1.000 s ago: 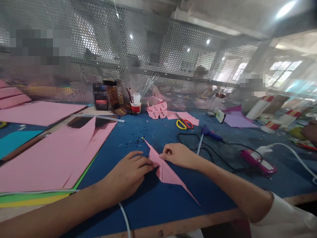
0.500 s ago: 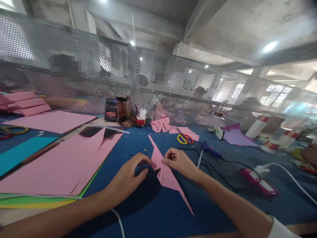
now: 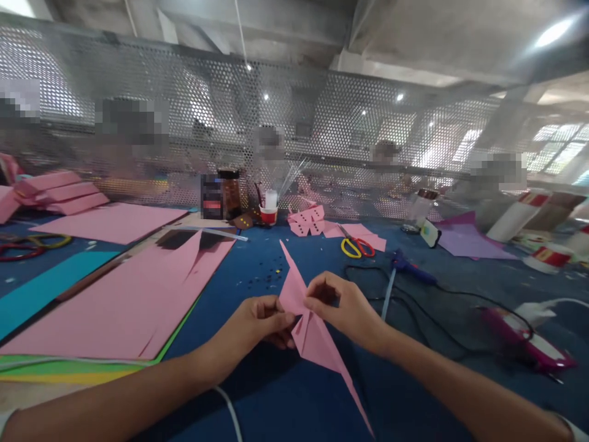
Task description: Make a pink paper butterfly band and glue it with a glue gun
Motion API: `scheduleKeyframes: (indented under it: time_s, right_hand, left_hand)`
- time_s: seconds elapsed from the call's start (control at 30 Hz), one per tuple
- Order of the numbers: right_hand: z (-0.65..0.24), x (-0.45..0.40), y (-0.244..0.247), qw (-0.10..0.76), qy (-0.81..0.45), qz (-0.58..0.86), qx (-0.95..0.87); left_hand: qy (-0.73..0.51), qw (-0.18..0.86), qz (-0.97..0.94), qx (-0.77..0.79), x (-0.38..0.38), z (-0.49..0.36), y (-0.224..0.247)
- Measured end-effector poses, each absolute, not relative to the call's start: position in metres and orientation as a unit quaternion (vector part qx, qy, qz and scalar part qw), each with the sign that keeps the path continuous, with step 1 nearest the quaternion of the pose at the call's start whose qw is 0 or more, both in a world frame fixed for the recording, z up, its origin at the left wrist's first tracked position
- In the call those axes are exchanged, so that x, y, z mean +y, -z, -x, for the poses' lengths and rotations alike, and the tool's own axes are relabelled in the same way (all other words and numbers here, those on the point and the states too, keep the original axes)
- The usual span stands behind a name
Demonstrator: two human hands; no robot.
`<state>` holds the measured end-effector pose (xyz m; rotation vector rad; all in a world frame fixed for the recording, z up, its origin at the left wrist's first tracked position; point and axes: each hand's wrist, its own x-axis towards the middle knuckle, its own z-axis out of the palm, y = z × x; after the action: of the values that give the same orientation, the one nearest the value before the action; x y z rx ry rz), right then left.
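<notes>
A folded pink paper piece, long and pointed at both ends, is held up over the blue tabletop. My right hand pinches its upper right edge near the middle, thumb against fingers. On the other side, my left hand is closed on the paper's left edge, its thumb over the curled fingers. Pleats gather between the two hands. Small dark bits and a yellow one lie beyond the paper. Behind them stands a pink paper butterfly with black dots.
Scissors with yellow and red handles lie behind my right hand. A blue glue gun and its cord rest on the right, near a magenta power strip. Large pink sheets cover the left. A perforated metal screen stands behind.
My left hand has closed from an open curve onto the paper's left edge. My right hand keeps its pinch. The view has shifted, so the table's things sit differently in frame.
</notes>
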<state>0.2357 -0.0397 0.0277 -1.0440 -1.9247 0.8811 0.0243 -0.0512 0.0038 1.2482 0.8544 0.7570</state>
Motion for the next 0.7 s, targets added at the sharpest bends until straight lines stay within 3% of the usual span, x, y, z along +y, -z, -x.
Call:
scheduleKeyframes:
  time_s: [0.37, 0.7]
  right_hand:
    - [-0.242, -0.039, -0.029, 0.406, -0.198, 0.291, -0.843]
    - [-0.246, -0.045, -0.034, 0.364, -0.056, 0.275, -0.888]
  left_hand:
    - [-0.370, 0.695, -0.506, 0.351, -0.050, -0.019, -0.010]
    - [-0.329, 0.714, -0.515, 0.342, -0.054, -0.021, -0.013]
